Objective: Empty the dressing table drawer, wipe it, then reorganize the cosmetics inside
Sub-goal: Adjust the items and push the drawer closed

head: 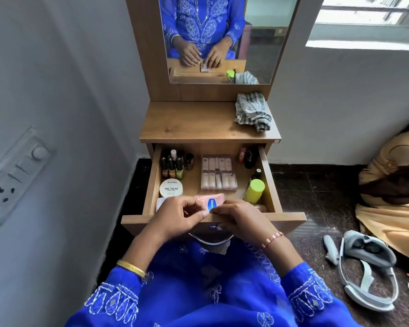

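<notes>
The dressing table drawer [267, 182] stands pulled out in front of me. Inside it are several nail polish bottles [175, 165] at the back left and a white nail polish remover tub [171, 188]. A clear box of small tubes [219, 172] sits in the middle, and a green-capped bottle [254, 191] and dark bottles [248, 155] are on the right. A pink Vaseline tube [211, 200] lies at the front. My left hand [175, 217] and my right hand [241, 218] meet over the drawer's front edge. Together they pinch a small clear packet, mostly hidden by my fingers.
A grey checked cloth [253, 112] lies crumpled on the tabletop's right rear corner, below the mirror [222, 38]. A wall with a switchboard [14, 175] is close on the left. On the floor to the right lie a white headset [368, 263] and a beige fabric bundle [392, 185].
</notes>
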{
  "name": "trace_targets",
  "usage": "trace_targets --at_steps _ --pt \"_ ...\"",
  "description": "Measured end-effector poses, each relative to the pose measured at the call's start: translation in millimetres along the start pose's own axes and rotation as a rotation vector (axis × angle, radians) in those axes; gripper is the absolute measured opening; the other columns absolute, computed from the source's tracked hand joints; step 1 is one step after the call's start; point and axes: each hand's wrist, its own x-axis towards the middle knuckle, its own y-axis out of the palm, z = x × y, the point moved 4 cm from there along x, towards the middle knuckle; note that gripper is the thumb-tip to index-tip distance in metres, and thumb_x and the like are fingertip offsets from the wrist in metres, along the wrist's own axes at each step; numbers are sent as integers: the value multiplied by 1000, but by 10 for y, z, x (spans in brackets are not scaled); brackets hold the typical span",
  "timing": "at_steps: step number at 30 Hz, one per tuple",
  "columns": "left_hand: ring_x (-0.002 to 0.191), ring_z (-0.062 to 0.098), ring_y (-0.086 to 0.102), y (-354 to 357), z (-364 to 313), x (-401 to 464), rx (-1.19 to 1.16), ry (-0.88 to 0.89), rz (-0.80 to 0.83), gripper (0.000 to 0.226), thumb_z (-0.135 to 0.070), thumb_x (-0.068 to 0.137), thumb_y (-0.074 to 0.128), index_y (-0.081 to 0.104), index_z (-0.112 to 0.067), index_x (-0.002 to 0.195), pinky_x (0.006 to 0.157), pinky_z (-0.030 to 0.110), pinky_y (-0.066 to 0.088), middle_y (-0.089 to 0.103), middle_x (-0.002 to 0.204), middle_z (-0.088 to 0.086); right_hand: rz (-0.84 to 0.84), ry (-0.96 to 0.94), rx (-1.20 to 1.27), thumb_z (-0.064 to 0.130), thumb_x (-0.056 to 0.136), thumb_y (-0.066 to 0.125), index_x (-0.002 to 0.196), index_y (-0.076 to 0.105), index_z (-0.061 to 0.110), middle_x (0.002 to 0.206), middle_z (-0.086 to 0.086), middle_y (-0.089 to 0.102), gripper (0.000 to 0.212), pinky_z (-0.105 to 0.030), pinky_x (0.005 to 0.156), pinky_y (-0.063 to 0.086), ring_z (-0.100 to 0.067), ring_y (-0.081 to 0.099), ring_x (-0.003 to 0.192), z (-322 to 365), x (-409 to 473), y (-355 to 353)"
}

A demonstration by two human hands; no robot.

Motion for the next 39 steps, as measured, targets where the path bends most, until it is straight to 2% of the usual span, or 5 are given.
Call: trace_targets --at_steps 10,22,28,36,39 --pt "92 14 65 -132 74 418 124 70 -157 12 -18 76 72 73 -23 87 87 33 51 72 96 -2 -8 6 -9 25 83 65 124 60 19 123 -8 62 42 -30 97 43 -25 57 113 -200 496 -196" --pt "86 14 64 -229 57 776 138 122 -333 10 -18 79 69 73 -20 88 81 31 50 70 90 -2 -204 48 -96 23 85 62 124 59 21 116 -8 66 39 -38 92 45 -32 56 107 -422 872 -238" --pt "87 -2 55 -160 83 289 -2 228 -760 26 -15 83 46 70 -8 90 85 2 38 62 90 -4 -799 13 21 20 76 68 94 69 8 94 -12 66 22 -30 81 44 -24 57 89 -368 469 -126" --pt "79 3 55 280 316 246 -438 -303 -615 26 -5 87 54 63 -12 110 67 1 40 57 109 6 -714 528 685 8 85 61 135 43 1 129 -13 53 53 -26 106 34 -25 50 122 -346 250 380" --pt "100 15 56 353 293 281 -598 -439 -550 41 -11 88 55 49 -10 129 89 21 44 58 116 3 -603 656 968 11 84 63 133 41 1 132 -14 54 55 -41 109 37 -25 51 122 -435 364 506"
